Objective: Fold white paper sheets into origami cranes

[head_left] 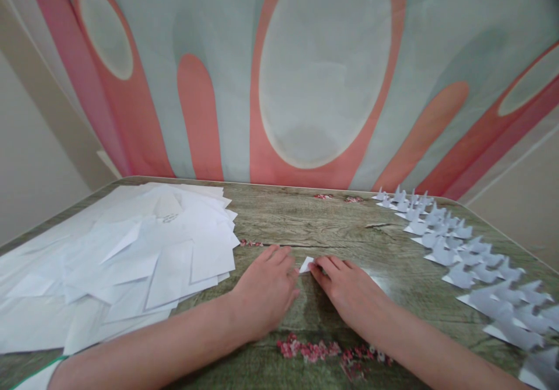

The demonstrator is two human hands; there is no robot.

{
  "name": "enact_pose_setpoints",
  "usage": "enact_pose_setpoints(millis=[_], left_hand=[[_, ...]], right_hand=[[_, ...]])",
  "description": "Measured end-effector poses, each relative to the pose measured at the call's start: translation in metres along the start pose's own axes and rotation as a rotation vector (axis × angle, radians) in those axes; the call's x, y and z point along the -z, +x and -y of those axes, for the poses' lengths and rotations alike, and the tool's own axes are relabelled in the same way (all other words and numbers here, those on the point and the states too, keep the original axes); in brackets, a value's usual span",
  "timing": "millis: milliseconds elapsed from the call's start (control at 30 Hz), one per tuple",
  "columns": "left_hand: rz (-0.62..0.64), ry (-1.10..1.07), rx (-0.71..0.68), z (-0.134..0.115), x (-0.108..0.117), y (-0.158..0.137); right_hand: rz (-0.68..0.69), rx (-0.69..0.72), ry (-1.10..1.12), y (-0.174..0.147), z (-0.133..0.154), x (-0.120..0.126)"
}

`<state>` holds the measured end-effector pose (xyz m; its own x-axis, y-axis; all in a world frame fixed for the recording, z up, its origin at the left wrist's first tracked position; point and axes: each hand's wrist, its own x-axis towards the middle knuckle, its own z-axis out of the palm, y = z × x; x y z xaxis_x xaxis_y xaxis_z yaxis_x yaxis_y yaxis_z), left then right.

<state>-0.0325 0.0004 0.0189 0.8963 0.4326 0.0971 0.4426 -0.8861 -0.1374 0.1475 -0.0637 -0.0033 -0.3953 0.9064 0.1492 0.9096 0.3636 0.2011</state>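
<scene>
Between my two hands is a small white folded piece of paper (pixel 306 264), low over the wood-patterned table. The fingers and thumb of my right hand (pixel 347 288) pinch its right edge. My left hand (pixel 268 285) lies just to its left with the fingers stretched forward and slightly apart. One left fingertip is close to the paper's left corner; whether it touches I cannot tell. The underside of the left fingers is hidden.
A wide, overlapping pile of white paper sheets (pixel 174 270) covers the table's left side. Several rows of folded white paper figures (pixel 458 273) stand along the right side. Behind the wood-patterned table (pixel 279 215) hangs a pink and grey printed backdrop (pixel 236 116).
</scene>
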Motion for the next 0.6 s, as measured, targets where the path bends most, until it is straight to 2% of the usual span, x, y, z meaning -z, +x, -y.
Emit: enact_pose_setpoints(millis=[167, 267, 400, 600], left_hand=[[-0.013, -0.113, 0.016, 0.009, 0.006, 0.003], [-0.005, -0.142, -0.043, 0.008, 0.002, 0.005], [0.001, -0.101, -0.125, 0.005, -0.006, 0.004], [-0.026, 0.007, -0.141, 0.003, -0.010, 0.006]], right_hand=[[0.010, 0.002, -0.006, 0.000, 0.000, -0.002], [-0.002, 0.008, 0.018, -0.001, -0.001, -0.003], [-0.001, 0.014, 0.004, -0.001, -0.002, -0.003], [0.003, 0.004, -0.014, -0.001, -0.001, -0.003]])
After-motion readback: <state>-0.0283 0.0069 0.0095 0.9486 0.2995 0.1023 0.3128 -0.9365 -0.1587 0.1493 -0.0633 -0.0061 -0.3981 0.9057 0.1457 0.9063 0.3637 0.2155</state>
